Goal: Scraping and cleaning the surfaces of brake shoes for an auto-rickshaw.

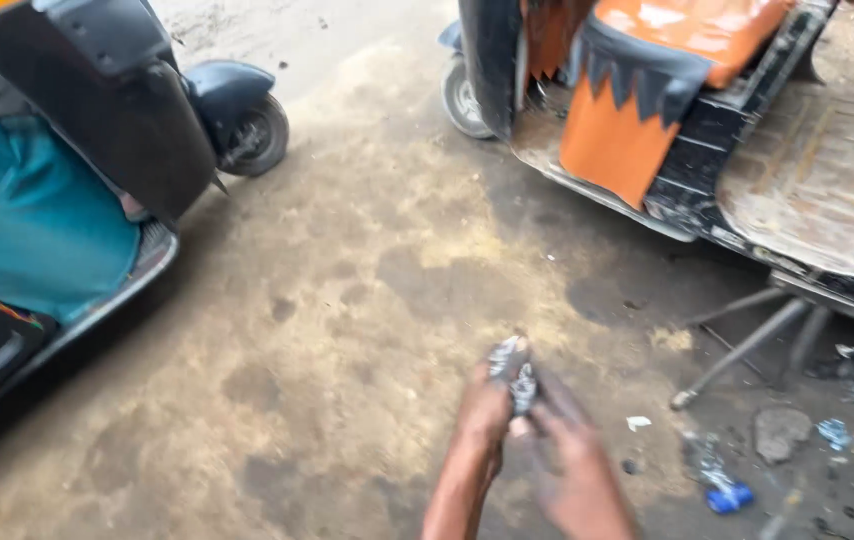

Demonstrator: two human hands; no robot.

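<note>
Grip control matters here: I keep the small grey crumpled piece (514,375) pinched between both hands, pressure even, so it cannot drop onto the stained ground (347,300) below. Left hand (485,410) closes on it; right hand (572,460) curls around its near side, fingers partly bent.

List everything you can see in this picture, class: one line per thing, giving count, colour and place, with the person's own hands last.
three-wheeler with teal seat: one, black body, left edge
three-wheeler with orange seat: one, rusty floor, top right
metal stand legs: a few, grey, under the right vehicle
blue scrap: one, blue, ground at lower right
oily ground: brown, stained, centre
grey lump: one, grey, blurred, held between both hands
left hand: one, greasy, bottom centre
right hand: one, greasy, bottom centre
</note>
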